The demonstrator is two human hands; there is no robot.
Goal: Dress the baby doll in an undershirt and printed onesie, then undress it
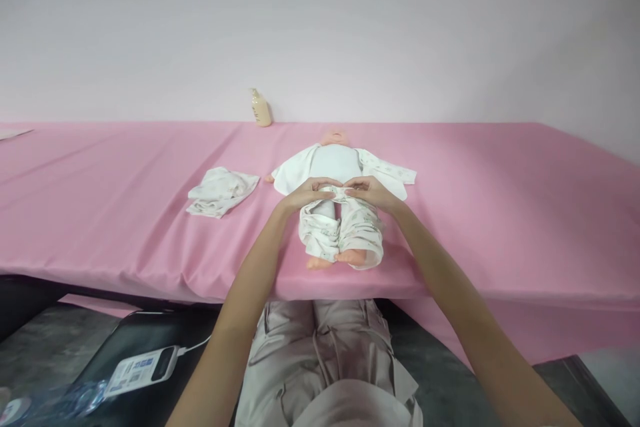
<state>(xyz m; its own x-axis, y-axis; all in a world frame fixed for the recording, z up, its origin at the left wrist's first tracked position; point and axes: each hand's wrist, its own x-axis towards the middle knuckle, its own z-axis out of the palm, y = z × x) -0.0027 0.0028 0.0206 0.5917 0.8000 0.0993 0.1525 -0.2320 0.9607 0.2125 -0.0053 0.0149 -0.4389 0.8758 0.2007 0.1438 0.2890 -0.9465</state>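
Observation:
A baby doll (335, 161) lies on its back on the pink cloth, its feet toward me. White patterned baby trousers (361, 227) are drawn up over its legs, and the feet stick out at the cuffs. My left hand (311, 192) pinches the waistband on the left. On the other side of the same waistband, my right hand (371, 191) grips with thumb and fingers, close beside the left. A white baby top (387, 170) is spread around the doll's upper body, with one long sleeve reaching out to the right.
Left of the doll sits a folded white cloth (223, 190). A cream pump bottle (261, 109) stands by the wall at the back of the pink-covered table (500, 227). Below the table edge, a white device (143, 370) with a cable and a clear plastic bottle (55, 403) lie at lower left.

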